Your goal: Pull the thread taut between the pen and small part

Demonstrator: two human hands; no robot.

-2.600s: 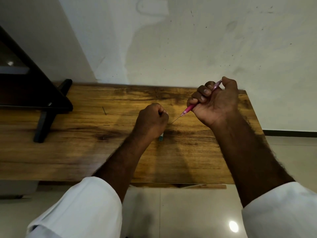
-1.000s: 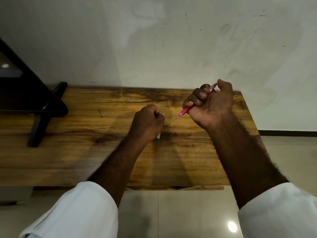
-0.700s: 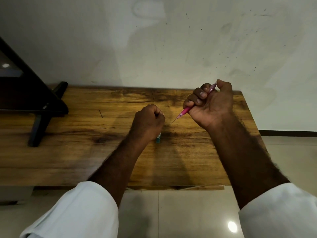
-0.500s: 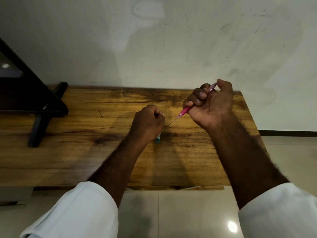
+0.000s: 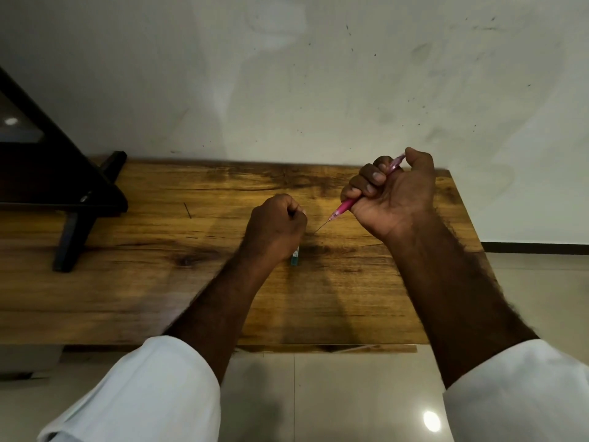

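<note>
My right hand grips a pink mechanical pencil in a fist above the wooden table, thumb on its top end. A long thin lead sticks out of the tip and points down-left toward my left hand. My left hand is curled in a fist around a small teal tube, whose lower end shows below the palm and stands on the table. What the left fingertips pinch is hidden.
A black stand with slanted legs occupies the table's left end. A thin dark stick lies on the wood left of my hands. The white wall is right behind the table; tiled floor lies below its front edge.
Almost nothing has moved over the last second. Both hands keep their grip and hold their places; since 2.6 s ago the view has shifted slightly.
</note>
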